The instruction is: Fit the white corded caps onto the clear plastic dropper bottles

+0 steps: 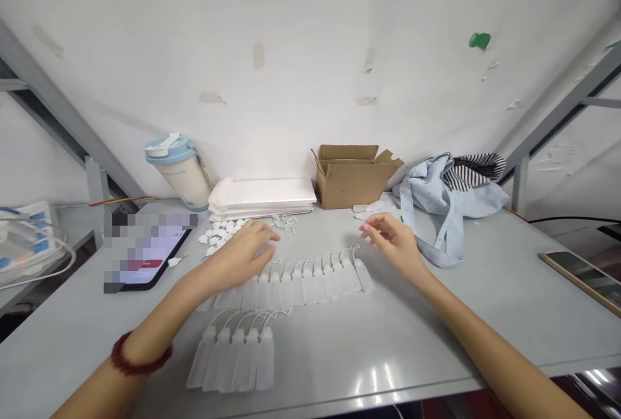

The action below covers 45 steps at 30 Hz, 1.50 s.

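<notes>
Two rows of translucent tubes (237, 354) line the grey table (436, 341), the left hand (247, 247) loosely spread above them, the right hand (388, 238) half-curled nearby.

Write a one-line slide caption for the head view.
Two bare hands hover over a gray table behind two rows of translucent looped tags.

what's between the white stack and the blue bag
The head view shows an open cardboard box between the white stack and the blue bag, with some whitish flat pieces in front of its right part.
</notes>
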Each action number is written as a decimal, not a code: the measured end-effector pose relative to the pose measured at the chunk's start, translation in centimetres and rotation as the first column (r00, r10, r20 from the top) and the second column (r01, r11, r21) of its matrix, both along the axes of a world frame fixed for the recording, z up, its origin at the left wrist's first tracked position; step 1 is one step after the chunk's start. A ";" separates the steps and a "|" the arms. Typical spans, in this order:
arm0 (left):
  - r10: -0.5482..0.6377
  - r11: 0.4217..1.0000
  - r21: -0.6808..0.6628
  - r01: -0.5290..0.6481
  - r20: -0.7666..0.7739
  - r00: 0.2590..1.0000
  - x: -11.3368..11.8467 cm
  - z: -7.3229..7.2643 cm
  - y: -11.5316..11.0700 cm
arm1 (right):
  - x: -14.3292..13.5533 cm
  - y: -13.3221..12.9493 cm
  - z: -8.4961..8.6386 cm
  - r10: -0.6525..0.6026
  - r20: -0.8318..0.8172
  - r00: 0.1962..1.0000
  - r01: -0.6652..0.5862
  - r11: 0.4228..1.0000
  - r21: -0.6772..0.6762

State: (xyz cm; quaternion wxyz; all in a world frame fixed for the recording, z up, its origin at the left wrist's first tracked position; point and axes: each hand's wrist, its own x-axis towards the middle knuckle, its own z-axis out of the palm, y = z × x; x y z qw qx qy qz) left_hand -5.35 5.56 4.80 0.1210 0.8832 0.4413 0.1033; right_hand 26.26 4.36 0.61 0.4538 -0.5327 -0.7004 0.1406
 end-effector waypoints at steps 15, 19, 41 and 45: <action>-0.050 0.997 0.062 0.054 -0.065 0.997 0.2 -3.0 5.5 | 5.6 5.4 -3.4 -0.033 0.463 0.885 -0.031 0.991 0.129; -0.079 0.995 0.059 0.083 -0.074 0.994 0.0 -3.4 5.4 | 5.3 5.5 -3.5 -0.050 0.493 0.868 -0.021 0.990 0.137; 0.234 0.950 0.074 -0.304 0.481 0.845 -0.6 -0.5 -0.5 | 5.1 5.9 -4.7 -0.083 0.560 0.825 0.018 0.993 0.119; 0.315 0.944 -0.106 -0.313 0.571 0.758 0.3 0.2 -1.2 | 4.7 6.0 -4.7 -0.069 0.542 0.837 0.016 0.995 0.102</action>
